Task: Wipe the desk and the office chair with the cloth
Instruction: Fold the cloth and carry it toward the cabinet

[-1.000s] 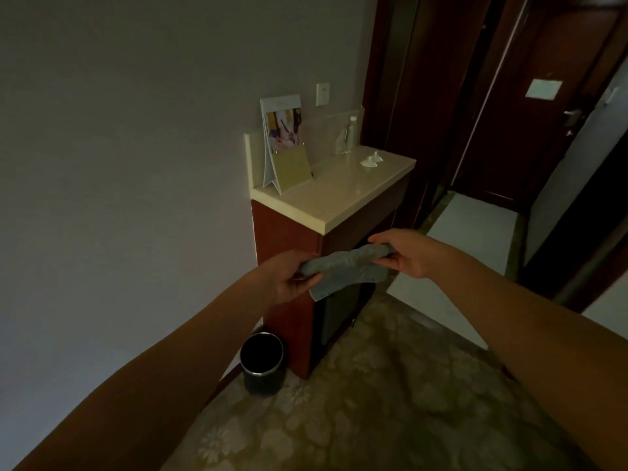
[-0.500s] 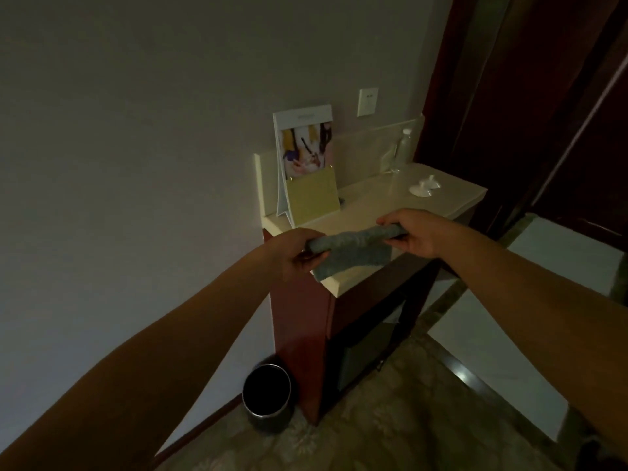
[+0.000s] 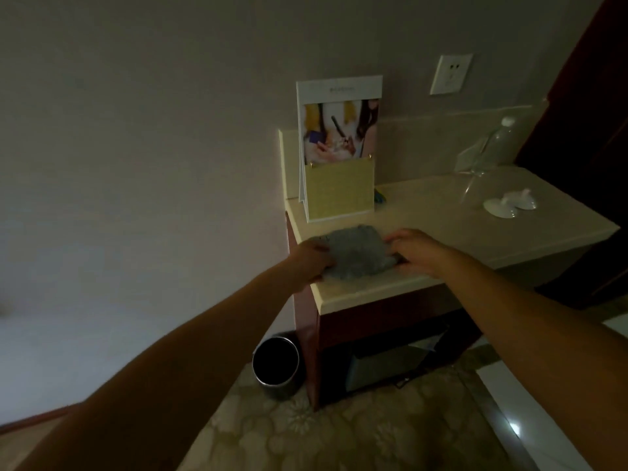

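cloth [image 3: 356, 254] lies flat on the desk [image 3: 441, 232] near its front left corner, long axis left to right, left hand [image 3: 311, 261] and right hand [image 3: 413, 251] gripping opposite ends, bare desktop stretching rightward

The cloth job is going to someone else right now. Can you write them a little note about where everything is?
Left hand: grips the left end of the grey fuzzy cloth.
Right hand: on the cloth's right end; grip unclear.
Cloth: lies flat on the cream stone desk top, near its front left corner, in front of the standing picture calendar.
Done: cloth set down on the desk.
Left: wipe the desk, around the calendar, clear plastic bottle and small white lids; then the office chair, which is not in view.
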Demonstrator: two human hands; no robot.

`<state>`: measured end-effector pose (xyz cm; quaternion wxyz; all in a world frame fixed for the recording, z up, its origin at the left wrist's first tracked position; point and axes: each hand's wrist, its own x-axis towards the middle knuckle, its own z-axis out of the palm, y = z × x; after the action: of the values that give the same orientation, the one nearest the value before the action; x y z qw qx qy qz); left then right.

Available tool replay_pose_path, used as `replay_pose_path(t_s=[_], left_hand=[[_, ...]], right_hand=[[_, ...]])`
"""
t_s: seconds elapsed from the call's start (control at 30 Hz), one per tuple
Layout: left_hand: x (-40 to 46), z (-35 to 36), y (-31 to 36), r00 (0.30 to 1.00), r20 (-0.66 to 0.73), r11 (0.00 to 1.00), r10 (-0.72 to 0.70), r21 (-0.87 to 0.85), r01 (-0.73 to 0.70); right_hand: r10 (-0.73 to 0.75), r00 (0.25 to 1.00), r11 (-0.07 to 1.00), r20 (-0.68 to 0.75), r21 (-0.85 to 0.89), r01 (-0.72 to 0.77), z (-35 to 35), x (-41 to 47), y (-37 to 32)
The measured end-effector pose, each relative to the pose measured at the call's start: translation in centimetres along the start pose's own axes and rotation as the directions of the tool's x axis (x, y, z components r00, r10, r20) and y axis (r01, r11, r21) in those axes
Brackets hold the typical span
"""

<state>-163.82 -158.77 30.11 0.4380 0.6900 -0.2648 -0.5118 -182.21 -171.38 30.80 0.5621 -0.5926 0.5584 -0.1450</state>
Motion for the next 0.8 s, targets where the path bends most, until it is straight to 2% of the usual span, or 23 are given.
replay_pose_path(t_s=[0.07, 0.17, 0.27, 0.37, 0.43, 0.5, 0.57, 0.67, 0.73, 0.8], left_hand=[[0.2, 1.0, -1.5, 1.000, 0.017, 0.990, -0.006, 0.143, 0.004], [0.6, 1.6, -2.4, 0.999, -0.038, 0.983, 0.023, 0.183, -0.016], [1.0, 1.9, -2.6, 0.994, -0.082, 0.965, 0.077, 0.255, -0.053], [1.5, 2.1, -3.5, 0.977, -0.167, 0.963, 0.132, 0.255, -0.087], [1.4, 2.2, -4.5, 0.965, -0.190, 0.928, 0.182, 0.358, -0.105], [1.5, 2.2, -5.1, 0.965, -0.129, 0.789, 0.229, 0.606, -0.106], [1.3, 2.4, -5.2, 0.952, -0.114, 0.574, 0.285, 0.816, -0.074], [0.5, 2.5, -5.2, 0.902, -0.092, 0.371, 0.423, 0.925, -0.079], [-0.4, 2.3, -5.6, 0.899, -0.045, 0.372, 0.435, 0.918, -0.134], [-1.3, 2.2, -6.1, 0.922, -0.014, 0.358, 0.387, 0.924, -0.135]], right_hand=[[0.023, 0.999, 0.994, 0.035, -0.109, -0.019, -0.5, 1.3, 2.2], [-0.016, 0.999, 0.990, 0.050, -0.142, 0.023, -1.3, 2.1, 2.8], [-0.112, 0.993, 0.961, 0.037, -0.249, 0.118, -1.8, 2.3, 2.4], [-0.186, 0.981, 0.926, 0.051, -0.326, 0.193, -2.2, 2.5, 2.9], [-0.198, 0.977, 0.892, 0.080, -0.398, 0.214, -2.2, 2.5, 3.9], [-0.207, 0.972, 0.838, 0.111, -0.493, 0.235, -2.2, 2.5, 4.7], [-0.217, 0.967, 0.759, 0.131, -0.601, 0.251, -2.3, 2.3, 4.9], [-0.324, 0.939, 0.494, 0.114, -0.826, 0.271, -2.2, 1.7, 4.3], [-0.405, 0.896, 0.403, 0.182, -0.844, 0.354, -1.5, 1.2, 3.9], [-0.370, 0.880, 0.350, 0.298, -0.833, 0.429, -0.3, 0.5, 3.7]])
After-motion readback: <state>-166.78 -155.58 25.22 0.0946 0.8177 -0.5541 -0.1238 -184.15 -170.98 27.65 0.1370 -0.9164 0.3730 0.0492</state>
